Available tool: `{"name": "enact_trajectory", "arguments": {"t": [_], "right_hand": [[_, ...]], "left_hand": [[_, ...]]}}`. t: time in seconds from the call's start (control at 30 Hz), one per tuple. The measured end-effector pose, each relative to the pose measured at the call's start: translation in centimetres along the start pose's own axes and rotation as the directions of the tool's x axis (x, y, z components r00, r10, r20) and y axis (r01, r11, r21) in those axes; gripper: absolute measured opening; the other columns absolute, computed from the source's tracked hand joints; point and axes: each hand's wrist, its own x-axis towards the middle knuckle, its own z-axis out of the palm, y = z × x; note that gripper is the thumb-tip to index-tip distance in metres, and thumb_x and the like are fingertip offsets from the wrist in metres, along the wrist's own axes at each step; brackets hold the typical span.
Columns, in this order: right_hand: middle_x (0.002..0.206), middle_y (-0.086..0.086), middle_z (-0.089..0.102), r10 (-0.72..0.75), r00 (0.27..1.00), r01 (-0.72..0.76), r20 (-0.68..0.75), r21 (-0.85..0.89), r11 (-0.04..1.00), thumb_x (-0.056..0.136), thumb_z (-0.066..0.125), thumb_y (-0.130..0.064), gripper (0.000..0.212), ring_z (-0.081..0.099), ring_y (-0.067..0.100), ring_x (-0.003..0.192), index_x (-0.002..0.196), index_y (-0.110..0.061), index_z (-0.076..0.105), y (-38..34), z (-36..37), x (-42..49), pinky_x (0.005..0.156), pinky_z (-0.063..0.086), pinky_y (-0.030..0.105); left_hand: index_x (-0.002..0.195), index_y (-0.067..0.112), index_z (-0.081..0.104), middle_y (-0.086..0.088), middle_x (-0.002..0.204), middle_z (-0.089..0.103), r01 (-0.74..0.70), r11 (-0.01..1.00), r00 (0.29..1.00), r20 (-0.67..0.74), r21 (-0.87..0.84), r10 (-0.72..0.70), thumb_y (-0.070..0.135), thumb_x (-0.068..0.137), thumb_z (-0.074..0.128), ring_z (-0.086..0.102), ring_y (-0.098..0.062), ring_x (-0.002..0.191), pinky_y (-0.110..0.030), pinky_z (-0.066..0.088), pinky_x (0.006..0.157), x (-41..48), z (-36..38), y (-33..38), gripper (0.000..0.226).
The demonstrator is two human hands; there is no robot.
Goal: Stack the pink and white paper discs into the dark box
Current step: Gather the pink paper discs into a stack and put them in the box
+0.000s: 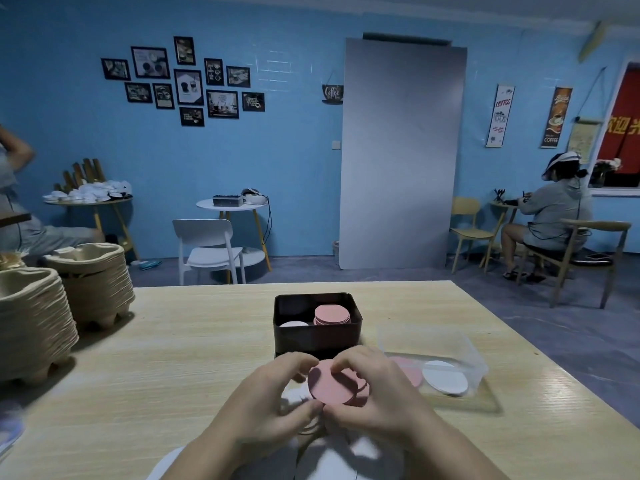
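Two hands meet over the pale wooden table point(173, 358) and share one small stack of round pink paper discs point(334, 384). The discs are fanned so at least two edges show, but their exact count cannot be told. The left hand point(273, 400) curls round the stack's left edge, its thumb at the lower rim. The right hand point(374, 396) pinches the upper edge between thumb and forefinger, with its other fingers bent behind the right side.

Just beyond the fingertips stands one dark rectangular box point(311, 341), open at the top. It holds two piles: a tall pile of pink discs point(331, 315) on the right and a low white disc pile point(293, 323) on the left.

To the right of the right hand's fingers lies one clear plastic container point(474, 362). In it are two groups, pink discs point(410, 374) nearer the fingers and white round discs point(445, 377) farther out.

Beneath the wrists, nearer than the fingers, loose white paper discs point(346, 459) lie overlapped, and their number is unclear.

Well to the left of the left hand stand two stacks of beige pulp trays point(31, 313).
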Motion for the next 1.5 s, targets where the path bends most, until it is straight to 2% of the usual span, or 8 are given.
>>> {"name": "enact_trajectory", "arguments": {"t": [0.23,0.47,0.63,1.0,1.1,1.23,1.3,1.5], "right_hand": [[0.094,-0.012,0.067,0.096,0.99,-0.095,-0.107,0.013,0.995,0.068,0.07,-0.055,0.041,0.059,0.008,0.091,0.096,-0.027,0.065,0.5,-3.4,5.2,0.08,0.047,0.025],[0.088,-0.014,0.063,0.269,0.961,-0.272,-0.057,-0.055,0.961,0.067,0.074,-0.054,0.038,0.058,0.009,0.085,0.093,-0.029,0.06,3.4,-3.8,10.9,0.068,0.042,0.023],[0.086,-0.01,0.065,0.358,0.934,-0.356,-0.019,-0.161,0.921,0.057,0.066,-0.064,0.042,0.061,0.013,0.086,0.08,-0.031,0.053,4.7,-2.5,13.1,0.076,0.054,0.035],[0.085,-0.01,0.067,0.379,0.925,-0.328,0.027,-0.448,0.832,0.057,0.07,-0.077,0.055,0.056,0.019,0.097,0.081,-0.028,0.066,5.3,-1.1,14.5,0.079,0.039,0.035],[0.088,-0.011,0.068,0.374,0.928,-0.335,0.004,-0.433,0.837,0.058,0.074,-0.076,0.054,0.057,0.019,0.099,0.085,-0.03,0.067,4.9,-1.4,14.3,0.081,0.039,0.035],[0.082,-0.009,0.067,0.348,0.935,-0.352,-0.074,-0.324,0.878,0.051,0.056,-0.079,0.058,0.058,0.02,0.094,0.079,-0.03,0.067,3.9,-2.3,13.2,0.081,0.041,0.036],[0.083,-0.01,0.064,0.283,0.955,-0.296,-0.088,-0.237,0.925,0.06,0.055,-0.073,0.049,0.056,0.017,0.091,0.079,-0.03,0.067,3.5,-2.7,12.1,0.08,0.043,0.035],[0.075,-0.013,0.059,0.051,0.992,-0.055,-0.113,-0.035,0.998,0.081,0.066,-0.042,0.017,0.054,0.006,0.076,0.077,-0.026,0.065,1.7,-2.9,5.4,0.071,0.046,0.027]], "left_hand": [[0.114,0.032,0.065,0.021,0.122,0.061,-0.027,0.984,0.978,-0.199,0.176,0.063,0.047,0.088,0.06,0.054,-0.001,0.118,-0.03,0.047,0.098,3.8,-2.4,-1.5,0.03],[0.125,0.036,0.064,0.026,0.128,0.059,0.028,0.97,0.984,-0.178,0.243,0.016,0.055,0.09,0.052,0.049,-0.001,0.125,-0.039,0.044,0.105,5.7,-1.5,-4.2,0.041],[0.135,0.038,0.057,0.029,0.136,0.054,0.014,0.973,0.987,-0.162,0.229,0.024,0.053,0.093,0.052,0.04,0.002,0.137,-0.039,0.039,0.112,4.9,-0.4,-5.4,0.045],[0.138,0.035,0.055,0.025,0.138,0.053,0.012,0.978,0.99,-0.141,0.21,0.018,0.051,0.092,0.054,0.036,-0.001,0.142,-0.04,0.039,0.114,4.7,-0.1,-5.8,0.048],[0.138,0.035,0.055,0.026,0.138,0.053,0.011,0.977,0.991,-0.135,0.211,0.018,0.052,0.092,0.054,0.036,0.0,0.142,-0.039,0.038,0.115,4.7,-0.2,-5.6,0.049],[0.133,0.035,0.059,0.023,0.139,0.054,0.001,0.971,0.986,-0.16,0.24,0.039,0.051,0.092,0.054,0.039,-0.003,0.141,-0.038,0.037,0.114,4.6,-0.6,-5.1,0.045],[0.127,0.034,0.062,0.022,0.136,0.056,0.0,0.967,0.979,-0.198,0.256,0.053,0.049,0.092,0.055,0.044,-0.005,0.137,-0.035,0.037,0.112,4.5,-0.8,-4.5,0.039],[0.104,0.027,0.066,0.02,0.1,0.06,-0.074,0.973,0.967,-0.225,0.217,0.124,0.035,0.091,0.059,0.056,-0.003,0.093,-0.027,0.049,0.079,3.7,-0.6,-1.4,0.017]]}}
